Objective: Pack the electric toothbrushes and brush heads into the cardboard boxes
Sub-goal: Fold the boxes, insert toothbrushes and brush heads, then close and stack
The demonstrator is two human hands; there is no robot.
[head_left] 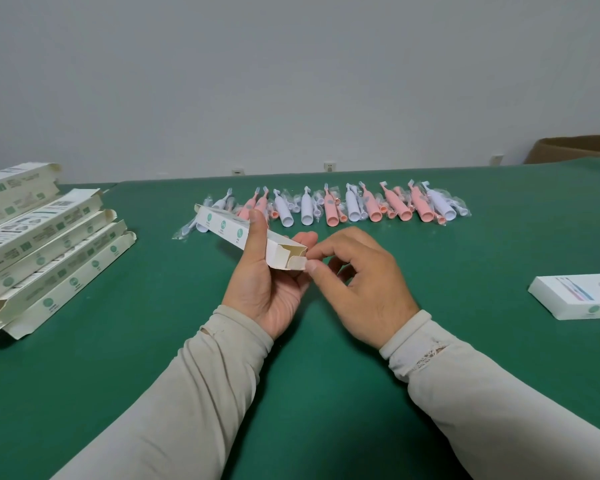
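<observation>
Cardboard box (238,233), long and white, is held above the green surface (153,306) by the left hand (267,282), gripped around its middle. The right hand (357,278) pinches the open end's flap (297,262); whether anything lies inside cannot be told. Toothbrushes (343,206) lie in a row beyond, bagged and indistinct.

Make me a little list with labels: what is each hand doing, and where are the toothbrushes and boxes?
left hand: holds the open box above the table
right hand: pinches the box's end flap
toothbrushes: pink and white, bagged, in a row at the far side of the green table
empty boxes: stacked at the left
closed box: flat at the right edge
</observation>
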